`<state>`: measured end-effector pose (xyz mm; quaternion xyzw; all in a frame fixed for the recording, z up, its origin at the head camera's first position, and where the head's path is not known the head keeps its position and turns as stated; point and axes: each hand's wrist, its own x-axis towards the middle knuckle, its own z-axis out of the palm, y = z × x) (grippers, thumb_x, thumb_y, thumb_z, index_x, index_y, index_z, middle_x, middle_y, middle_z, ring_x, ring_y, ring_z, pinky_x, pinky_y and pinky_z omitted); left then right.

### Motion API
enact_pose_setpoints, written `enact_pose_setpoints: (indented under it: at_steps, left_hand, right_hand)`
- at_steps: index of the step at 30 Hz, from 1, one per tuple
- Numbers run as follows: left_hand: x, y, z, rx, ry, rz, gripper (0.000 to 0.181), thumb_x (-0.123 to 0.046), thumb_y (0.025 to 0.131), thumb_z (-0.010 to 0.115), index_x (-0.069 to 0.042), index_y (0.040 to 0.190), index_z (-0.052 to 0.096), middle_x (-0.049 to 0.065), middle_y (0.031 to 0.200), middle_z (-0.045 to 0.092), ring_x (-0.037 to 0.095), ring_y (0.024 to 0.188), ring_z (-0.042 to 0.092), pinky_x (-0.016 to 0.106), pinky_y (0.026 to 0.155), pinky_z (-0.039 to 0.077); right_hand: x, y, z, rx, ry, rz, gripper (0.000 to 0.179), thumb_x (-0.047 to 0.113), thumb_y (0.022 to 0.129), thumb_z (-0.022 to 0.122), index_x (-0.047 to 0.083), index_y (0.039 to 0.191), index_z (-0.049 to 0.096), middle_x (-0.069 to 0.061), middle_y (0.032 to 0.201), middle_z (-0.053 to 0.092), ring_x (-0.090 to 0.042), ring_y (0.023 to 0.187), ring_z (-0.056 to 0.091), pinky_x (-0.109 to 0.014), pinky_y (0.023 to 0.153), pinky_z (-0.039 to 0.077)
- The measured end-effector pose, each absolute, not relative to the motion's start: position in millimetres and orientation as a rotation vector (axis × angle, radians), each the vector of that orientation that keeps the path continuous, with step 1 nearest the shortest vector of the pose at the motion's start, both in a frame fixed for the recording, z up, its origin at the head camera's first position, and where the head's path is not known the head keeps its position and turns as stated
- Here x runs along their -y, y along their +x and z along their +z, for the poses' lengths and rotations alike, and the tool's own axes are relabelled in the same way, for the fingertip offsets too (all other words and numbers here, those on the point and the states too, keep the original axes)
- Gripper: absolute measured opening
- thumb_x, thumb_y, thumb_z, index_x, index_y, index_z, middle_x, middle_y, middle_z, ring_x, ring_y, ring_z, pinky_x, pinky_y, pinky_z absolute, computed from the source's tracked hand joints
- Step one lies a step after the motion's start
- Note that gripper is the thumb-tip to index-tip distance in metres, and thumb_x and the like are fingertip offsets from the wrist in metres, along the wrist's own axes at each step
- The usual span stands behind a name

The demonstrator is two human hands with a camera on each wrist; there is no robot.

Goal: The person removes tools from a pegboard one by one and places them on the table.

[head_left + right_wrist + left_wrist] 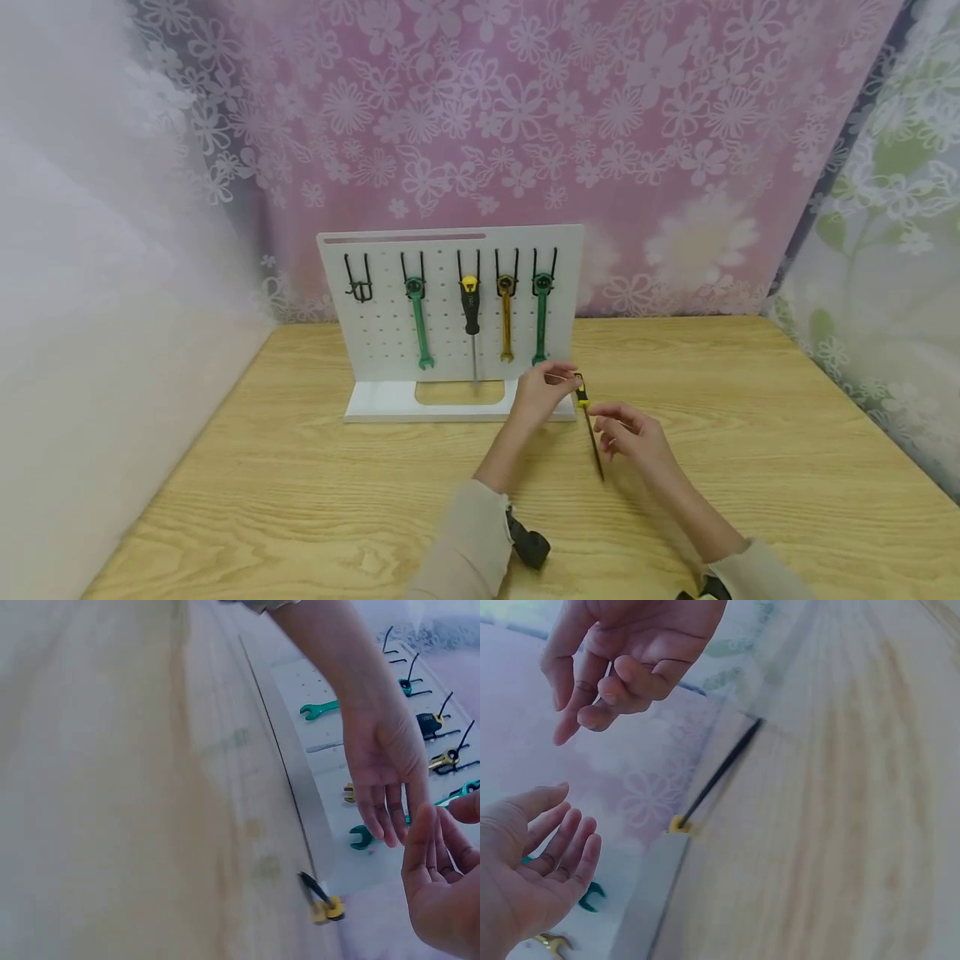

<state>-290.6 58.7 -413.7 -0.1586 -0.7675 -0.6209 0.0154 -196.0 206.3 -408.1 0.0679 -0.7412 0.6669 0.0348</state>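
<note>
A small screwdriver with a yellow-and-black handle and dark shaft lies beside the board's right front corner. My left hand is over that corner, its fingertips overlapping the handle in the head view. In the left wrist view, the left hand has its fingers spread loosely, away from the screwdriver, with nothing in them. My right hand hovers just right of the shaft, fingers loosely bent and holding nothing. The right wrist view shows both hands with fingertips near each other, above the screwdriver.
A white pegboard stands on the wooden table. On its black hooks hang a green wrench, a larger black-and-yellow screwdriver, a yellow wrench and another green wrench. Another hook is far left. Floral cloth hangs behind.
</note>
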Motion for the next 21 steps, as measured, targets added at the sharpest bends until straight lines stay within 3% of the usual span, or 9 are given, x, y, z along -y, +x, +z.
enact_pose_setpoints:
  at_steps: [7, 12, 21]
  left_hand:
    - [-35, -289, -386, 2.359, -0.585, -1.867, 0.023, -0.017, 0.084, 0.068, -0.007, 0.105, 0.067, -0.004, 0.086, 0.064, 0.010, 0.083, 0.060, 0.024, 0.069, 0.050]
    - [-11, -286, -368, 2.328, -0.580, -1.837, 0.026, -0.017, 0.085, 0.067, -0.005, 0.108, 0.066, -0.002, 0.091, 0.064, 0.012, 0.087, 0.059, 0.025, 0.073, 0.050]
    - [44, -279, -336, 2.247, -0.513, -1.771, 0.028, -0.018, 0.087, 0.066, -0.003, 0.111, 0.063, 0.002, 0.095, 0.063, 0.015, 0.090, 0.058, 0.028, 0.083, 0.048]
  right_hand:
    - [-200, -204, -390, 2.285, 0.330, 2.032, 0.031, 0.016, 0.095, 0.053, -0.010, 0.111, 0.054, -0.013, 0.091, 0.057, -0.017, 0.066, 0.054, -0.031, 0.056, 0.050]
    - [-185, -214, -375, 2.254, 0.410, 2.035, 0.028, 0.015, 0.094, 0.054, -0.009, 0.110, 0.056, -0.017, 0.091, 0.056, -0.018, 0.065, 0.054, -0.032, 0.056, 0.051]
    - [-140, -235, -353, 2.239, 0.527, 2.034, 0.026, 0.011, 0.093, 0.054, -0.008, 0.110, 0.057, -0.012, 0.087, 0.054, -0.018, 0.066, 0.054, -0.028, 0.057, 0.051]
